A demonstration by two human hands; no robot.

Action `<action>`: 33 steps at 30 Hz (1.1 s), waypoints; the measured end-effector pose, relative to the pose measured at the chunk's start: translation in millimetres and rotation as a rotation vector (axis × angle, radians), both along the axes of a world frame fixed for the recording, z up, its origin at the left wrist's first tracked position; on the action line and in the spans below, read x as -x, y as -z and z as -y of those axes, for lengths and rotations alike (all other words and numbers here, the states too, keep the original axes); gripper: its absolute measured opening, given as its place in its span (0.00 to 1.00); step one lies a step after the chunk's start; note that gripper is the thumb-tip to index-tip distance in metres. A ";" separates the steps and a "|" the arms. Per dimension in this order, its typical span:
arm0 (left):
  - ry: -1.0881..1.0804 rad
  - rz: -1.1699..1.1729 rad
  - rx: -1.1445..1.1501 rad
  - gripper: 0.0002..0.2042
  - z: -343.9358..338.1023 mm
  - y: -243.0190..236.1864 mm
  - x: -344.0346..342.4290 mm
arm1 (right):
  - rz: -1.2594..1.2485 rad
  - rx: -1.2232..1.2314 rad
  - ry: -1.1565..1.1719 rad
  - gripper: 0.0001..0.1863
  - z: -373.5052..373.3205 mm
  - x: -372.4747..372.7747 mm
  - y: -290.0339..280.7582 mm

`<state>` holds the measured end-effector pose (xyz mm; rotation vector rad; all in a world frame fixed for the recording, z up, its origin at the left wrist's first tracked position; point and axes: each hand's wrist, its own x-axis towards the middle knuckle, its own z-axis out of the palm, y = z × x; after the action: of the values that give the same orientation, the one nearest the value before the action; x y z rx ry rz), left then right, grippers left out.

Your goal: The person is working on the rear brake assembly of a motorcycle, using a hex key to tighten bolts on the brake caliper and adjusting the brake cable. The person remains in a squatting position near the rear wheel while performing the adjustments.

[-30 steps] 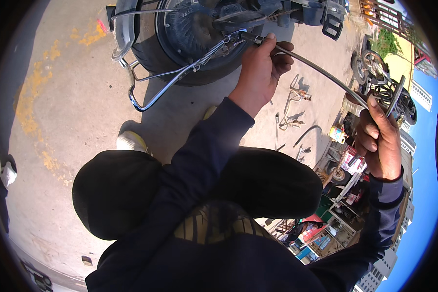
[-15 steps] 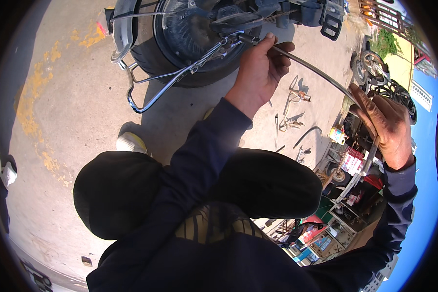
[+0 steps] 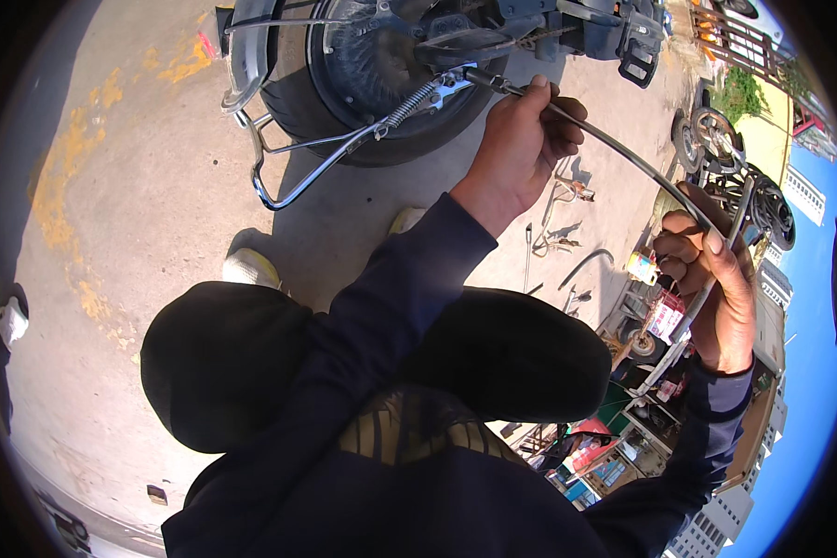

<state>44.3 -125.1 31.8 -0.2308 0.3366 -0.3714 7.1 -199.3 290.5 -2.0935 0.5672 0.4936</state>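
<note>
Curling more tightly than half a second ago and sitting lower in view, the right hand (image 3: 721,279) is gripping a long wrench (image 3: 625,150) at three o'clock, its cross-handle (image 3: 696,308) passing by the palm. At one o'clock the left hand (image 3: 521,139) is pinching the shaft narrowly between thumb and fingers. Beyond it, toward twelve, the socket end (image 3: 486,81) is meeting a chrome bracket (image 3: 451,84). From there the spring (image 3: 405,107) and chrome stand (image 3: 321,167) are running toward eleven, beside the wheel (image 3: 363,65).

Judging by this, stand and spring are already hanging in place and the socket is sitting ready; turning is seemingly under way, but how much is remaining I cannot tell. Whatever the socket is covering is staying hidden, the left fingers are masking part of the shaft, and the top edge is cutting off the wheel. Farther out at two o'clock, loose metal parts (image 3: 567,191) are lying too small to identify, and parked motorcycles (image 3: 758,205) are merging into a dark tangle.
</note>
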 end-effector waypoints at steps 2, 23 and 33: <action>-0.008 0.003 0.015 0.10 -1.0 2.8 4.6 | -0.084 0.061 -0.082 0.35 -3.9 -7.4 -10.1; -0.033 0.051 0.002 0.08 2.0 1.4 7.2 | 0.000 0.077 -0.054 0.41 7.0 6.2 -4.2; -0.054 0.032 0.017 0.09 2.1 -4.4 7.3 | 0.658 1.670 -1.403 0.27 38.5 -28.5 -28.4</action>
<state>37.0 -127.2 36.1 -0.2501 0.2955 -0.3242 35.7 -237.8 319.0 -3.6878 -1.6046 -0.1909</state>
